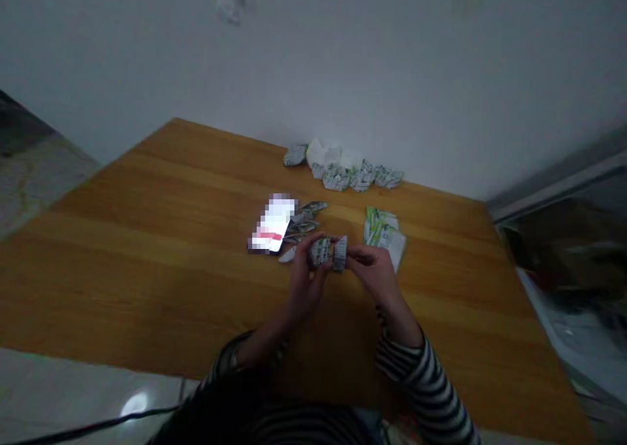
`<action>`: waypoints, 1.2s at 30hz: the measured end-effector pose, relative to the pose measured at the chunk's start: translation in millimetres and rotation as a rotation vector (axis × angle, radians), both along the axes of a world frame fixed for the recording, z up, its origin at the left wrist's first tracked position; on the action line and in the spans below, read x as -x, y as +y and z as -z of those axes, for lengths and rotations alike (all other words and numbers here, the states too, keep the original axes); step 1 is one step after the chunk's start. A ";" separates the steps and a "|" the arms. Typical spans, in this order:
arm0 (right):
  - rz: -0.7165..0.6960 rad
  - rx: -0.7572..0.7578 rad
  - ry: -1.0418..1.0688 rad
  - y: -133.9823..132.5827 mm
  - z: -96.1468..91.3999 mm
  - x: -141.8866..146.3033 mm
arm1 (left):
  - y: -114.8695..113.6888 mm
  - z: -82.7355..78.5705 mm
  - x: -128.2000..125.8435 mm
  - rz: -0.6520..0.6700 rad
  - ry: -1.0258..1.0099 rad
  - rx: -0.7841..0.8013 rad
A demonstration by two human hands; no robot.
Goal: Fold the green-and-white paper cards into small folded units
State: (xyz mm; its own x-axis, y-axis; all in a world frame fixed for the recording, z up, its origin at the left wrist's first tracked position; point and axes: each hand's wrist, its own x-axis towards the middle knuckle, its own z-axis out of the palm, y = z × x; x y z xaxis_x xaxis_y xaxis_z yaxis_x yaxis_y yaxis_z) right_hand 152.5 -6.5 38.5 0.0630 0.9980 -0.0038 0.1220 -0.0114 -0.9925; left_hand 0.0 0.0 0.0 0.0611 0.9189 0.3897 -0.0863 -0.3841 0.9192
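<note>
Plain white wall [313,53] fills the upper part of the head view, and a wooden worktop [147,190] spans the middle of the frame, its far edge set against that wall. Tiled floor [59,393] shows at lower left, with a black cable [98,423] crossing it.

Along the far edge of the worktop, at upper centre of the frame, note a row of folded printed paper pieces [360,177], with a crumpled white sheet [323,153] behind and among them. Left of centre, a smartphone [272,224] lies flat, its lit screen obscured by pixelation. Small folded strips [304,219] lie fanned against its right side, and one pale folded strip [287,255] lies just below them. Right of centre, a stack of flat green-and-white printed sheets [385,234] rests just beyond your right hand.

Your left hand [304,285] and right hand [375,276] are raised close together over the worktop at centre frame, with striped sleeves [426,386] running back toward the lower edge. The fingers [313,265] of both hands are narrowly closed on a folded printed paper piece [327,251] held between them, the left fingers at its left part and the right fingers at its right end. From this view, you cannot tell whether it is one piece or two.
</note>
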 end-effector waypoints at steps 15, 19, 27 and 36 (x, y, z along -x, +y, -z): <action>-0.021 -0.049 -0.115 -13.3 -0.1 -9.6 | -3.2 -10.2 1.1 0.101 0.171 -0.115; -0.085 -0.058 -0.131 -13.5 -2.6 -3.5 | -5.2 -12.3 -2.6 0.190 0.169 -0.148; -0.225 -0.054 -0.140 -0.6 -5.6 0.5 | -5.6 -4.6 -4.3 0.076 0.125 -0.059; -0.300 -0.408 -0.926 124.9 -17.4 -17.2 | 0.2 -5.0 -6.2 -0.177 -0.204 0.136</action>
State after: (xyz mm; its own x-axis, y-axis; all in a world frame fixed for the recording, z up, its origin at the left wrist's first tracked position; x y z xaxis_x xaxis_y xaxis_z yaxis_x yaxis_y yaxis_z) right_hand 169.7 118.3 55.9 -0.3798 0.8882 0.2587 0.7767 0.4581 -0.4323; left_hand 6.2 0.2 5.0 -0.1713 0.9528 0.2505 -0.2177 -0.2846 0.9336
